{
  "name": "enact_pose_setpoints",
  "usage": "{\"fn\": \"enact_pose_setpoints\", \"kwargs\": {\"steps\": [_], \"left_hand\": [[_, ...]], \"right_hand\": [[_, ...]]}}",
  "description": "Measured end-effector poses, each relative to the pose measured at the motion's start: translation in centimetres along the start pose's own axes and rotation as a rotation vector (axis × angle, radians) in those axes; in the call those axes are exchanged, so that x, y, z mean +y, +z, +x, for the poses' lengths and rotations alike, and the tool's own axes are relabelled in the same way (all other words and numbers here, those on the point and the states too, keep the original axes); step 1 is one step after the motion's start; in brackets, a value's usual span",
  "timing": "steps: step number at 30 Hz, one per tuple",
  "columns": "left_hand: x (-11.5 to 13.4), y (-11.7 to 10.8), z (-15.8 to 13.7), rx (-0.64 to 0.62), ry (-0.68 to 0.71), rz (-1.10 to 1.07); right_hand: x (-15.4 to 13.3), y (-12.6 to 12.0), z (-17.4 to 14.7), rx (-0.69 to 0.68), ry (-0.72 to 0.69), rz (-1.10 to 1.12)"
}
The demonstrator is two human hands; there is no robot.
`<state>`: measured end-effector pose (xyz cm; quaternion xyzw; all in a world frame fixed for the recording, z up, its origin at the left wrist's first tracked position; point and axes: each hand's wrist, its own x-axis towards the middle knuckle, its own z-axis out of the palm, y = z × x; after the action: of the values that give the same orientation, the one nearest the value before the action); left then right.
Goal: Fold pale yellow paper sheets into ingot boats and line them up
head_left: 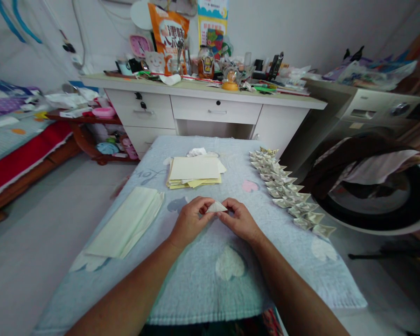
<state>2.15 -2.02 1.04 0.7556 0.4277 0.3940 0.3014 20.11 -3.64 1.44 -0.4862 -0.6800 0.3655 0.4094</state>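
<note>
Between my two hands, over the middle of the cloth-covered table (192, 284), is a small folded piece of pale paper (217, 206), roughly triangular. My left hand (193, 217) pinches its left corner with thumb and fingers. On the opposite side my right hand (238, 218) grips the right corner, thumb below. Just beyond the hands lies a stack of cream and yellow paper sheets (195, 168). Left of my left hand rests a long folded bundle of pale paper (126, 223). Rows of several folded paper boats (283, 189) run along the table's right side.
A white desk (217, 102) crowded with jars, a clock and an orange bag (170, 37) stands behind the table. At right, a washing machine (371, 107) has its door open with clothes hanging out. A bed (21, 154) is at left.
</note>
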Motion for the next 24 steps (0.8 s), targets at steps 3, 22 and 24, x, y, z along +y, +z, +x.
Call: {"fn": "enact_pose_setpoints", "kwargs": {"steps": [3, 22, 24], "left_hand": [[-0.42, 0.22, 0.07, 0.007, -0.087, -0.121], [-0.83, 0.67, 0.19, -0.114, -0.322, -0.545], [-0.71, 0.75, 0.16, -0.117, -0.335, -0.583]], "right_hand": [[-0.01, 0.15, 0.04, 0.057, -0.014, 0.111], [0.1, 0.75, 0.06, 0.102, -0.082, 0.227], [0.0, 0.8, 0.03, 0.109, -0.114, 0.186]]}}
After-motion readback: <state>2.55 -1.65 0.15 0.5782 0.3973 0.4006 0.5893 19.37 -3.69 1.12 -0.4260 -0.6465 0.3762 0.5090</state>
